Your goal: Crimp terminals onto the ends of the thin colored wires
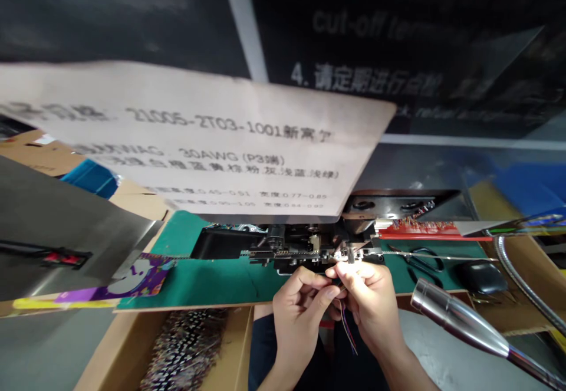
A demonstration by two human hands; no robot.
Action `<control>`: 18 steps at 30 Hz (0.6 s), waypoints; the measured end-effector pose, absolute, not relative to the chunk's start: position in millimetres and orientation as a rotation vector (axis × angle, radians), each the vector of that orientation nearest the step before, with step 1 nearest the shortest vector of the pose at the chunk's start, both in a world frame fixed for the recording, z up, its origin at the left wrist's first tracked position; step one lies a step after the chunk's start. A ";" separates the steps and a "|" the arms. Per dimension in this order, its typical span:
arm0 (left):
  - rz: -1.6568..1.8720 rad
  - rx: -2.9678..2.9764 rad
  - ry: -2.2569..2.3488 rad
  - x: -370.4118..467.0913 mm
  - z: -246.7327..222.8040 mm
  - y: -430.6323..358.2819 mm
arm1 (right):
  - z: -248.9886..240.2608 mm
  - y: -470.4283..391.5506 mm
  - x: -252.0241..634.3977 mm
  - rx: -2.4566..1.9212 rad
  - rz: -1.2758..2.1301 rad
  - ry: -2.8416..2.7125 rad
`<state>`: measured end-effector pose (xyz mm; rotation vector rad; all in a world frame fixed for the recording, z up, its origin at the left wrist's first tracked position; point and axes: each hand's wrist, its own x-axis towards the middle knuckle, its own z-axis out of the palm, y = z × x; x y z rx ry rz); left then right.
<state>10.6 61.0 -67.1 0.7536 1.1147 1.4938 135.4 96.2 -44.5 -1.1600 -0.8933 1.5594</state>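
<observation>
My left hand (303,311) and my right hand (370,299) meet in front of a crimping machine's metal tooling (309,249). A bundle of thin coloured wires (348,329) hangs down between them. Thumb and fingers of my left hand pinch the wires from the left. My right hand's thumb and forefinger are closed on wire ends close to the brightly lit die area; the tips are too small and glary to make out. A strip of metal terminals (435,255) runs sideways through the tooling.
A paper label (230,143) hangs from the dark machine housing (354,2). At right are a metal lamp (460,320), black-handled scissors (424,261) and a dark rounded object (481,276). Below the green mat (212,285), a cardboard box (239,344) holds many wire pieces (186,350).
</observation>
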 end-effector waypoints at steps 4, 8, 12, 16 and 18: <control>1.547 0.817 1.144 10.0 -61.5 63.2 | -44.7 94.3 143.1 -1.186 1.479 -1.038; 1.606 0.805 1.130 10.1 -61.8 59.1 | -58.9 69.4 174.3 -1.249 1.312 -1.107; 1.661 0.794 1.021 17.8 -67.1 47.2 | -88.6 26.4 194.9 -1.299 1.091 -1.182; 1.649 0.943 0.930 30.4 -63.8 34.6 | -103.0 -7.4 168.1 -1.104 1.222 -1.198; 1.599 1.043 0.923 34.2 -56.6 29.1 | -101.3 -12.3 150.1 -1.034 1.253 -1.070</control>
